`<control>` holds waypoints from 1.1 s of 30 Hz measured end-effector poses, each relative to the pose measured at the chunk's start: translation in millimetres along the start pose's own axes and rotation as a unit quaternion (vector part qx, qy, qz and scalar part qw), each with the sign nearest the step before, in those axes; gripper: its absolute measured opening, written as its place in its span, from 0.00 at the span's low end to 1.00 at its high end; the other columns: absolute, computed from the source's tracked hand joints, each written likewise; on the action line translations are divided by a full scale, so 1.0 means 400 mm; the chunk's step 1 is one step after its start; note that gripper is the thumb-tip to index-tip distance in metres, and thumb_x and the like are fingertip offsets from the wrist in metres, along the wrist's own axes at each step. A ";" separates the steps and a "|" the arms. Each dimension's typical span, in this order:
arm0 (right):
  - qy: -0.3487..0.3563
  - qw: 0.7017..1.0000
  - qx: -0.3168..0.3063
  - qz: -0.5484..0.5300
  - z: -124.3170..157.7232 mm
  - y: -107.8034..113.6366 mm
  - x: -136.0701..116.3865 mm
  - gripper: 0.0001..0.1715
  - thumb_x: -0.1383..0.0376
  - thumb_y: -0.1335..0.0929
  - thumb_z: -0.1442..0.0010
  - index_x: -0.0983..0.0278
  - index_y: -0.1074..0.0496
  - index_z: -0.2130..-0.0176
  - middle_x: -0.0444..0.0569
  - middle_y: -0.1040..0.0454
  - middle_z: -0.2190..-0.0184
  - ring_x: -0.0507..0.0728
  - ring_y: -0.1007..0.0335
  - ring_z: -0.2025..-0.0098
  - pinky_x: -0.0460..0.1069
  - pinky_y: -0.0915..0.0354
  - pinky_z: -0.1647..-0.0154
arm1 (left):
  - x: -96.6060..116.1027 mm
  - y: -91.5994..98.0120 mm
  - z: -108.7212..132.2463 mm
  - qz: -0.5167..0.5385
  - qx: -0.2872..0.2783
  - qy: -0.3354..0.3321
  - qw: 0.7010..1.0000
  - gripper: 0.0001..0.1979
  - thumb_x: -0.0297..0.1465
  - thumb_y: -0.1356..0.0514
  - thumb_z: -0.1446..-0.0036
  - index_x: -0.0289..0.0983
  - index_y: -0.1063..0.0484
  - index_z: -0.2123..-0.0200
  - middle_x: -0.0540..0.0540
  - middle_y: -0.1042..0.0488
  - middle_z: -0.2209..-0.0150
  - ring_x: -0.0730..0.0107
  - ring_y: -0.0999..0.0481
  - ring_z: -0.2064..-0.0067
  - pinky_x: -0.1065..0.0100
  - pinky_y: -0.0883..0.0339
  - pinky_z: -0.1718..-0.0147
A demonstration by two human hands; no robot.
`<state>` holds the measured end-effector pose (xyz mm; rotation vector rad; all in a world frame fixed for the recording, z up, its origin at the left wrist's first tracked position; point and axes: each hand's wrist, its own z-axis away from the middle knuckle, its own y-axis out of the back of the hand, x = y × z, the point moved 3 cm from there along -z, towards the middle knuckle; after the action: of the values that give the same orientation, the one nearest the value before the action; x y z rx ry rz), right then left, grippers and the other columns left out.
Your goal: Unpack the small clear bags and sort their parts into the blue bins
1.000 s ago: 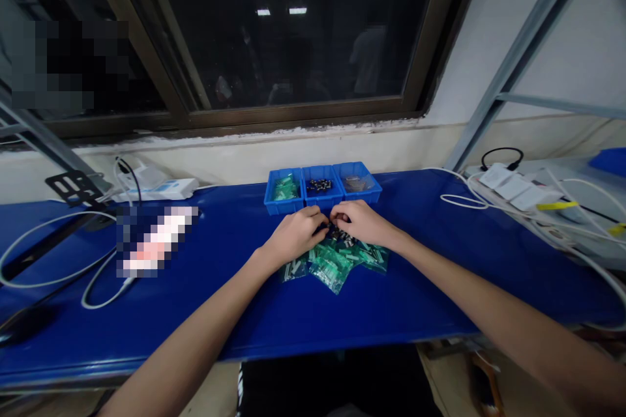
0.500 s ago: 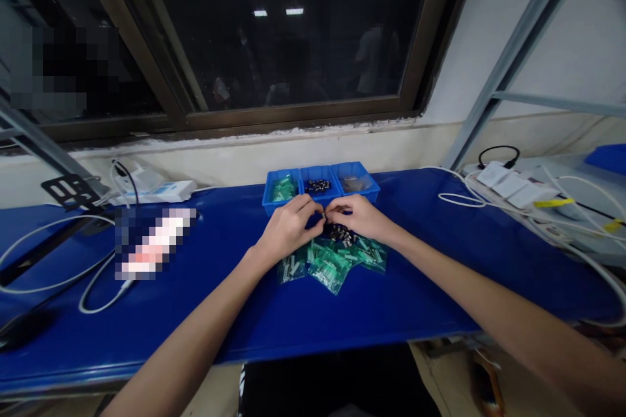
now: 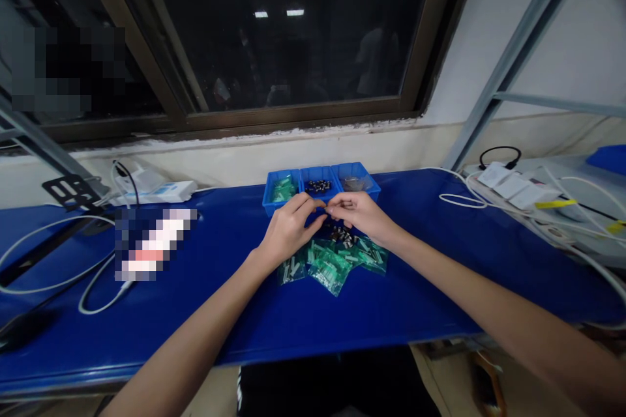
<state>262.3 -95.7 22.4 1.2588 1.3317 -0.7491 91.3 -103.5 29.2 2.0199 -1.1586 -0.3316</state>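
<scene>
My left hand (image 3: 292,229) and my right hand (image 3: 356,214) meet at the fingertips just in front of the bins, pinching a tiny dark part (image 3: 326,206) between them. Below my hands lies a loose heap of small dark metal parts (image 3: 342,234). It rests on several green-printed clear plastic bags (image 3: 325,268) filled with small pale pieces. A row of 3 blue plastic bins stands just beyond my fingers: the left bin (image 3: 272,194) holds a green bag, the middle bin (image 3: 319,176) holds dark parts, and the right bin (image 3: 366,172) holds a clear bag.
The blue-topped bench (image 3: 303,332) carries white cables and a power strip (image 3: 156,191) at the left, with a pixelated object (image 3: 154,244) nearby. More white cables and white adapters (image 3: 511,184) lie at the right. A dark window (image 3: 288,32) fills the wall behind.
Both hands have lifted slightly off the heap toward the bins, and their fingertips now pinch closer together. More of the dark parts show beneath them.
</scene>
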 end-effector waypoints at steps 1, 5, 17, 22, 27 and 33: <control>-0.002 1.000 -0.004 0.002 -0.001 0.001 0.002 0.04 0.63 0.30 0.43 0.61 0.25 0.69 0.47 0.28 0.75 0.51 0.38 0.77 0.48 0.44 0.78 | 0.001 0.000 0.000 0.001 0.002 0.001 1.000 0.10 0.32 0.46 0.34 0.36 0.30 0.53 0.43 0.28 0.61 0.67 0.27 0.59 0.64 0.29 0.61; 0.008 1.000 -0.012 0.027 -0.007 0.004 0.010 0.06 0.63 0.32 0.40 0.61 0.26 0.69 0.48 0.26 0.74 0.52 0.35 0.75 0.48 0.41 0.76 | 0.001 -0.003 0.001 -0.002 0.003 0.017 1.000 0.10 0.32 0.46 0.33 0.35 0.30 0.54 0.44 0.28 0.62 0.67 0.27 0.60 0.65 0.30 0.61; 0.163 0.968 0.045 0.186 0.011 -0.003 -0.014 0.02 0.65 0.31 0.41 0.62 0.28 0.65 0.43 0.28 0.73 0.51 0.33 0.71 0.48 0.37 0.69 | -0.012 -0.014 -0.003 0.069 -0.001 0.067 0.995 0.11 0.33 0.48 0.32 0.36 0.28 0.57 0.46 0.29 0.66 0.70 0.29 0.64 0.66 0.34 0.63; 0.159 0.976 0.031 0.149 0.011 -0.006 -0.014 0.06 0.65 0.31 0.40 0.62 0.28 0.61 0.46 0.24 0.67 0.54 0.28 0.65 0.47 0.36 0.70 | -0.011 -0.015 -0.005 0.093 0.007 0.073 0.993 0.10 0.32 0.47 0.32 0.36 0.27 0.61 0.47 0.29 0.67 0.71 0.29 0.66 0.68 0.36 0.65; 0.155 0.977 0.032 0.145 0.011 -0.005 -0.023 0.05 0.65 0.32 0.39 0.62 0.27 0.61 0.47 0.23 0.66 0.55 0.26 0.63 0.48 0.34 0.68 | -0.008 -0.011 -0.005 0.086 -0.006 0.073 0.994 0.11 0.30 0.50 0.32 0.35 0.29 0.60 0.47 0.29 0.67 0.70 0.30 0.66 0.67 0.36 0.66; 0.158 0.973 0.038 0.161 0.008 -0.003 -0.024 0.05 0.65 0.33 0.38 0.63 0.27 0.61 0.47 0.22 0.67 0.54 0.26 0.64 0.48 0.34 0.65 | -0.009 -0.016 0.003 0.040 -0.034 0.063 0.997 0.08 0.32 0.46 0.34 0.36 0.30 0.57 0.48 0.31 0.68 0.69 0.30 0.66 0.67 0.36 0.66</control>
<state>260.4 -101.5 30.7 1.6592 1.3118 -0.3839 92.5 -99.2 23.0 1.9018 -1.1322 -0.1973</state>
